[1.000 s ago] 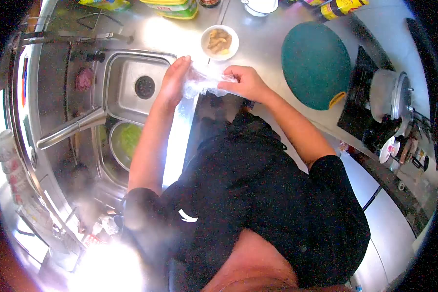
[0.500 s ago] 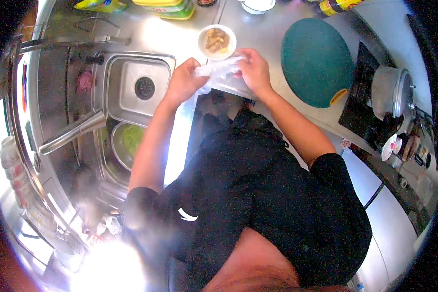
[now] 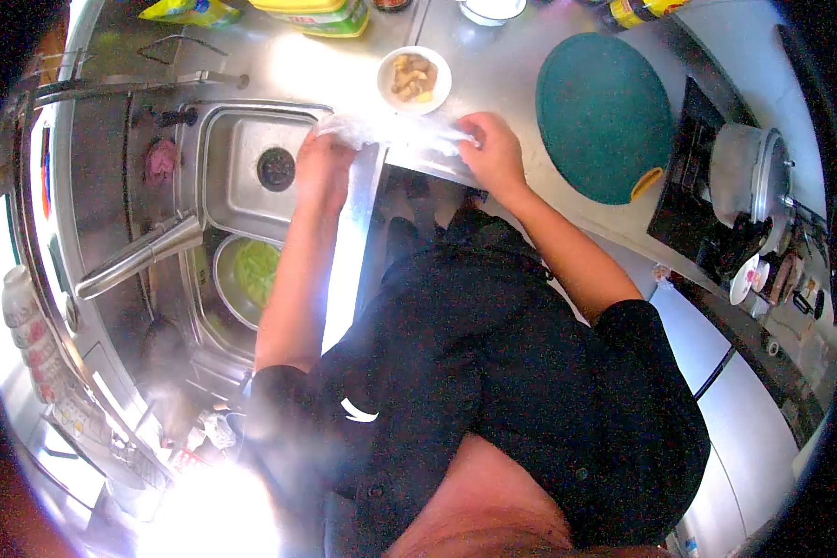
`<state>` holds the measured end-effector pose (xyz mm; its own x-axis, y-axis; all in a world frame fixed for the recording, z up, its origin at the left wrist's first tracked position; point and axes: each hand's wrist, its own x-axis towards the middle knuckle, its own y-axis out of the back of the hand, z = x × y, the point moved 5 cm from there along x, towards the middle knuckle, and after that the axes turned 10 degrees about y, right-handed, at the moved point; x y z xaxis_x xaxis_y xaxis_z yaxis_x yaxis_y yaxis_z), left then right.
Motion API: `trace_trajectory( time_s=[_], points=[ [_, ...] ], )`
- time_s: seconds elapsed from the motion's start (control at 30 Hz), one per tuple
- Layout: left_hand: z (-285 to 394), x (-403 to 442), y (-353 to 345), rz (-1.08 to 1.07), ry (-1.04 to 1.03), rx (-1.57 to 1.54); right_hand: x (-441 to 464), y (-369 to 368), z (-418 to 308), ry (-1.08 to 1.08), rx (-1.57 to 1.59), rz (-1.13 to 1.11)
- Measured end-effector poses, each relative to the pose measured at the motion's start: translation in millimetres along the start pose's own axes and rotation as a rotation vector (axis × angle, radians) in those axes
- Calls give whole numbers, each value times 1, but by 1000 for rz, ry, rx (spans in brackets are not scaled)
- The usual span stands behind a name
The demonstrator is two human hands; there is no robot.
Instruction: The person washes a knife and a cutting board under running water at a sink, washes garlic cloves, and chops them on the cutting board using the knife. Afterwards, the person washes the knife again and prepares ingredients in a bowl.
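A thin, see-through white plastic sheet or bag [image 3: 400, 132] is stretched between my two hands over the counter's front edge. My left hand [image 3: 325, 163] grips its left end beside the sink, fingers closed. At the other end my right hand [image 3: 491, 153] pinches the plastic between thumb and fingers. Just beyond the plastic stands a small white bowl [image 3: 388, 93] holding brownish and pale yellow pieces. Whether the plastic is a bag or a flat film I cannot tell.
Left is a steel sink [image 3: 216, 177]; its nearer basin holds a metal bowl [image 3: 225, 279] with green vegetable pieces. A round green cutting board [image 3: 604, 116] lies right, before a stove with a pot [image 3: 739, 167]. A yellow-green container [image 3: 321, 17] stands behind.
My left hand has moved left, away from my right hand. The plastic, bunched up before, is now pulled out wider between them.
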<state>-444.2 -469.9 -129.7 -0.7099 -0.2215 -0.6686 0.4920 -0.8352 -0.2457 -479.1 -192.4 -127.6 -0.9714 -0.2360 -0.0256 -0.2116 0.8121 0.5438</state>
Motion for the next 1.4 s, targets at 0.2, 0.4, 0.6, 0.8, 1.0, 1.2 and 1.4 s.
trace_trajectory(
  time_s=[0.2, 0.4, 0.6, 0.8, 1.0, 1.2, 1.4],
  points=[
    [-12, -13, -13, -283, 312, -511, -3, -15, 33, -363, 515, 76],
    [-11, -15, -5, -155, -48, 445, 3, -8, 35, -506, 673, 202],
    [-8, 1, 2, -40, -55, 588, 11, -8, 9, -601, 1043, 233],
    [0, 20, -13, -33, -197, 537, 23, -12, 40, -548, 928, 220],
    [-2, 73, -16, -24, -255, 682, 51, -8, 57, -469, 582, 131],
    [6, 115, -40, 45, -360, 681, 90, -26, 70, -318, 441, 189],
    [10, 116, -67, 59, -266, 613, 120, -46, 93, 73, 125, 183]
  ],
)
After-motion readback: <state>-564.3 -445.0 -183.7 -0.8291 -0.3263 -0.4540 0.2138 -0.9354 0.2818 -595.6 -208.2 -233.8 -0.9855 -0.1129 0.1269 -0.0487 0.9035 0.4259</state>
